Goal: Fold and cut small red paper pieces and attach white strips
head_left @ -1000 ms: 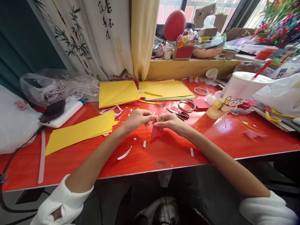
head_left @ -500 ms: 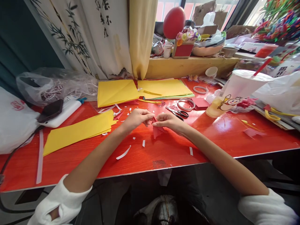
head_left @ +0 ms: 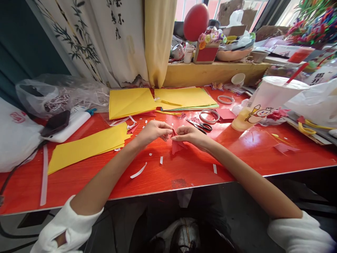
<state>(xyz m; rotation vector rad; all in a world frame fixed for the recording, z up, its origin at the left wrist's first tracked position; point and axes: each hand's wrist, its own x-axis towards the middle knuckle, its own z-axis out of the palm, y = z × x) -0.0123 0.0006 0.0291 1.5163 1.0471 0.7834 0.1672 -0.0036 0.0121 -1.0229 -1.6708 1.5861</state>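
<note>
A small folded piece of red paper (head_left: 178, 147) is held between my two hands, above the red table (head_left: 158, 182). My left hand (head_left: 157, 131) is closed, its thumb and fingertips pinching the paper's upper tip. From the other side my right hand (head_left: 187, 135) pinches the same paper, thumb in front and fingers behind. Pointed folds hang down below my fingers; the part inside the grip is hidden. Just beyond my right hand lie scissors (head_left: 200, 125) with black handles.
Yellow paper sheets (head_left: 86, 148) lie to the left, with more yellow stacks (head_left: 131, 103) behind. White paper scraps (head_left: 138, 170) are scattered in front. A large drink cup (head_left: 260, 105) with a red straw stands at right, near tape rolls (head_left: 209, 116) and red paper squares (head_left: 225, 115).
Both hands keep their pinch on the red paper, with only a very slight shift of the fingers. The camera view has moved a little.
</note>
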